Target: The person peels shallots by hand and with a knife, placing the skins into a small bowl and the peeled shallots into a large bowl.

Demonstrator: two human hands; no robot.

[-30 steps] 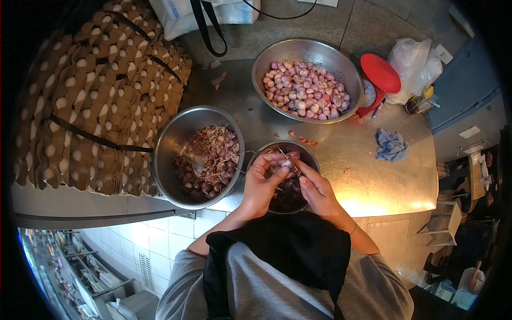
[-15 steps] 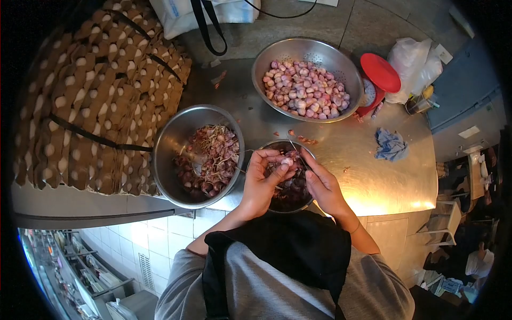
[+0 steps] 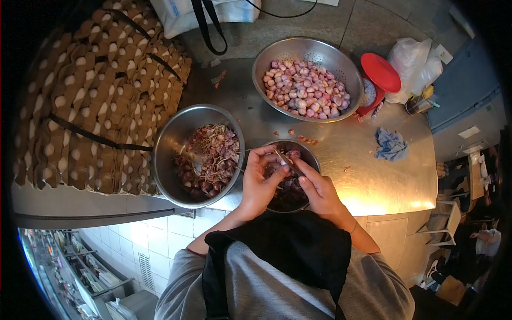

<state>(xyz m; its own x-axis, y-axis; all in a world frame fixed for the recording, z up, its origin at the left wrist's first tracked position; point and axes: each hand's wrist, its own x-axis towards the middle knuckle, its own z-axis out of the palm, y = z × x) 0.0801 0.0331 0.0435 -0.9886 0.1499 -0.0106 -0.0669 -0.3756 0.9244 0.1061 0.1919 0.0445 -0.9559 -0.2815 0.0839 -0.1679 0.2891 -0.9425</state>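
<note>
My left hand pinches a small pinkish shallot between thumb and fingertips. In my right hand is a small knife, its blade lying against the shallot and slanting up to the left. Both hands hover over a smaller metal bowl holding dark reddish skins; they hide part of it. Left of them stands a larger steel bowl with unpeeled shallots and dry, stringy roots. Beyond, a steel colander is heaped with peeled pink shallots.
Stacked egg trays tied with black straps fill the left. A red scale stands beside the colander, near white plastic bags. A blue cloth and scattered skins lie on the steel table.
The knife has swung from upright, right of the shallot, to lie across it. My right hand has moved slightly down and turned inward. My left hand stays almost in place.
</note>
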